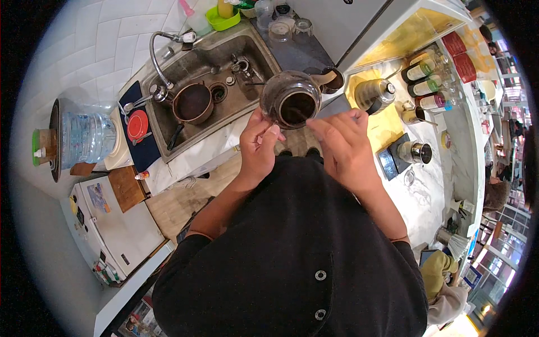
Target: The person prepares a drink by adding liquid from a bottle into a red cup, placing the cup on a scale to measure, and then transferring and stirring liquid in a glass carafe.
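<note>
A round glass pot [290, 99] with a dark inside and an open mouth is held up near the sink's right edge. Its pale wooden handle points to the upper right. My left hand [260, 145] grips the pot from below at its left side. My right hand [345, 145] is at the right of the rim, fingers bent, fingertips at or very near the glass; whether they press on it is unclear. A dark cup or pitcher [334, 81] stands behind the handle.
A steel sink [257, 42] holds a brown pan [193, 103] and a glass item [246, 82]. At the right are a steel kettle [374, 94] on a yellow cloth [387, 128], bottles [421, 69] and a metal-topped jar [414, 151]. A water bottle [88, 137] is at the left.
</note>
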### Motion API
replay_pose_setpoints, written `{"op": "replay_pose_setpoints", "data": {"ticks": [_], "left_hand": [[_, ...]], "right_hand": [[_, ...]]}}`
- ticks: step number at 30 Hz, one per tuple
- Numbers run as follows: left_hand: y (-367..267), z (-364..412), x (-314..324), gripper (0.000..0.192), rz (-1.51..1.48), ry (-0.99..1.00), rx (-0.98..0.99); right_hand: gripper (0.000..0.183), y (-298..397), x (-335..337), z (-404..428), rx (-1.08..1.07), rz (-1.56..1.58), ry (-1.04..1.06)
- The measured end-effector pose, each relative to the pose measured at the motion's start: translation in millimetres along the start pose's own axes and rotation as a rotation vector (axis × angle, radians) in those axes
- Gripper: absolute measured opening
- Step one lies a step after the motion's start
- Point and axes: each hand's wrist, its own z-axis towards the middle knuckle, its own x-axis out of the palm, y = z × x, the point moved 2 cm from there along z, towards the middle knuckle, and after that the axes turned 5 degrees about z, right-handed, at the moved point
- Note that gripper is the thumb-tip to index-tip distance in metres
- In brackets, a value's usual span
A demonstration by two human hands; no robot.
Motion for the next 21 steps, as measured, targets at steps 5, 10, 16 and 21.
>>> {"op": "replay_pose_setpoints", "data": {"ticks": [5, 10, 16, 21], "left_hand": [[7, -2, -5, 0.025, -0.036, 0.043, 0.070], [2, -2, -3, 0.025, -0.060, 0.051, 0.062], [-2, -3, -1, 0.025, -0.056, 0.027, 0.031], [3, -7, -5, 0.026, 0.027, 0.053, 0.097]], "right_hand": [[0.038, 3, -1, -2, -0.015, 0.061, -0.044], [0.039, 3, -2, -6, -0.007, -0.045, -0.080], [0.039, 12, 0, -13, 0.015, -0.008, -0.070], [0.038, 9, 2, -17, 0.043, -0.094, -0.172]]}}
